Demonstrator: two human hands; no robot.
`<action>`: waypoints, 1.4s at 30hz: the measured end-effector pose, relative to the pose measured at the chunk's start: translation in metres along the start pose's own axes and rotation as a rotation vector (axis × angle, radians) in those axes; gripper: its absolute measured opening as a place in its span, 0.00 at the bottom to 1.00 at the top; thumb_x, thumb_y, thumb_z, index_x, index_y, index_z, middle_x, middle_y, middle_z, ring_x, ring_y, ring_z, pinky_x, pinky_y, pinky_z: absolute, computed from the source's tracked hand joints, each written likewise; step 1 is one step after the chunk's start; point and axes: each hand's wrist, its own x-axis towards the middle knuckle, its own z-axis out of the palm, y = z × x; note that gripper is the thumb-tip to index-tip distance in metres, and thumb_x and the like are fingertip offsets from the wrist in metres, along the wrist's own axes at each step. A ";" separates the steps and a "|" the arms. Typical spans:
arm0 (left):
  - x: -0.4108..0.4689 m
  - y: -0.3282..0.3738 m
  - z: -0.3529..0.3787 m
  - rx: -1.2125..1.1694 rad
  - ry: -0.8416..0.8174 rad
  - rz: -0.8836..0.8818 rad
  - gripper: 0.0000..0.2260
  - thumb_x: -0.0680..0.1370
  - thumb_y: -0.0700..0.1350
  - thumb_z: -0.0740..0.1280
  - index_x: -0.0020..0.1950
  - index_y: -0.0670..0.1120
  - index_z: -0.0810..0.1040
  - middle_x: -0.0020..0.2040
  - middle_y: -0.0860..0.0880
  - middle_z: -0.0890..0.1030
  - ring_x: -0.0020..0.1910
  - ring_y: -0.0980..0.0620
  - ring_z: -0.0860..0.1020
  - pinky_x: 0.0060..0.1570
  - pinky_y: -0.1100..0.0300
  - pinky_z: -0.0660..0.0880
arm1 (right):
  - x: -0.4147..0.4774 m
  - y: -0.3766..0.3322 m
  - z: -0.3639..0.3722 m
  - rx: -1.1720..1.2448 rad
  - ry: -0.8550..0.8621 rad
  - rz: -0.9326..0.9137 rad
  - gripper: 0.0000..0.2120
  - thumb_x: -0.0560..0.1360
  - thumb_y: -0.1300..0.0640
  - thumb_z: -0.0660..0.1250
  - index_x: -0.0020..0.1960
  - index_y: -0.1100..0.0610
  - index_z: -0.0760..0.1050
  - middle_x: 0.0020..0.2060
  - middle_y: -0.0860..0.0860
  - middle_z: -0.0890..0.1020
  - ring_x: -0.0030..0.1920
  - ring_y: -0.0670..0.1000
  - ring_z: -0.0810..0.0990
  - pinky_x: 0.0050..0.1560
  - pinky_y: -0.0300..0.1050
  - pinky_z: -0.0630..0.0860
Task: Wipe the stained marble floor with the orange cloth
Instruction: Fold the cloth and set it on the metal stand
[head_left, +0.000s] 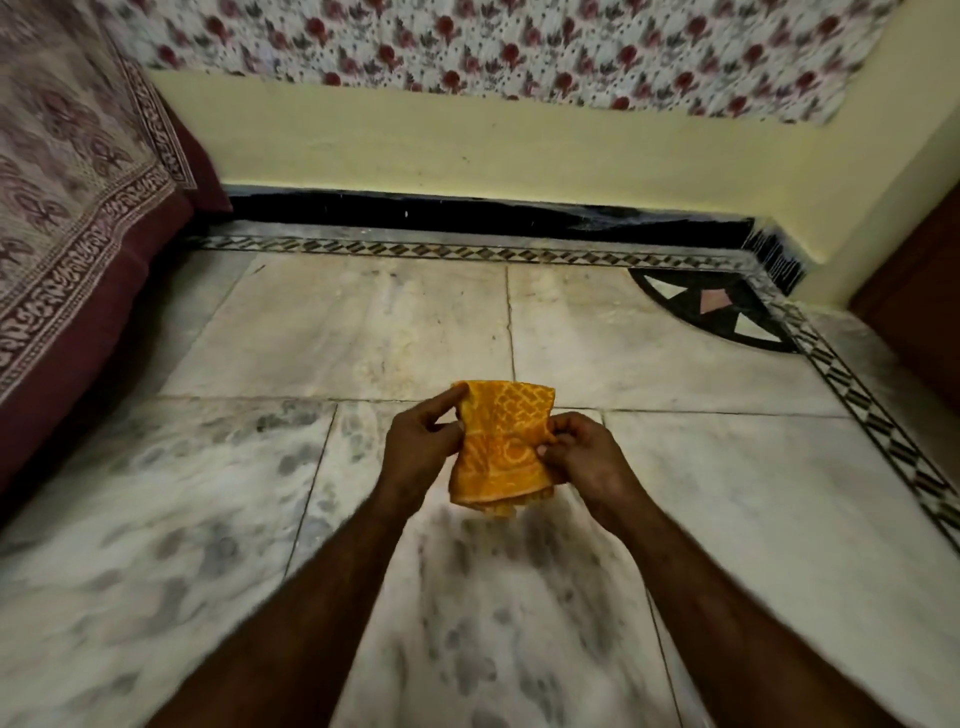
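An orange patterned cloth (503, 441) is folded small and held in the air between both hands, above the marble floor (363, 332). My left hand (423, 447) pinches its left edge. My right hand (582, 454) grips its right edge. The floor is pale marble slabs with grey blotches, and a faint yellowish stained patch lies just beyond the cloth. The cloth hangs clear of the floor.
A bed with a printed maroon cover (67, 208) stands at the left. A yellow wall with a black skirting (467, 215) runs across the back, a flowered cloth (493, 47) hanging on it. A dark wooden door (914, 280) is at the right. A black inlaid border (857, 405) edges the floor.
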 end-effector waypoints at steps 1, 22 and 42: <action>-0.002 0.012 0.002 0.029 -0.007 0.028 0.21 0.74 0.32 0.72 0.61 0.54 0.83 0.61 0.46 0.84 0.54 0.45 0.84 0.56 0.43 0.81 | -0.005 -0.009 -0.005 -0.019 -0.002 -0.019 0.11 0.75 0.69 0.68 0.55 0.58 0.76 0.50 0.61 0.85 0.48 0.57 0.84 0.42 0.49 0.80; -0.042 0.143 0.052 0.263 0.034 0.288 0.10 0.80 0.53 0.65 0.42 0.52 0.71 0.46 0.49 0.76 0.44 0.49 0.76 0.43 0.52 0.74 | -0.119 -0.094 -0.024 -0.742 0.143 -0.534 0.33 0.74 0.44 0.73 0.75 0.44 0.64 0.81 0.53 0.41 0.71 0.64 0.71 0.64 0.53 0.74; -0.072 0.178 0.072 0.826 0.090 0.235 0.12 0.83 0.47 0.61 0.64 0.44 0.65 0.44 0.49 0.74 0.40 0.48 0.74 0.40 0.54 0.70 | -0.113 -0.115 -0.052 0.722 -0.034 0.218 0.29 0.74 0.32 0.65 0.60 0.55 0.82 0.55 0.58 0.86 0.60 0.63 0.81 0.66 0.65 0.72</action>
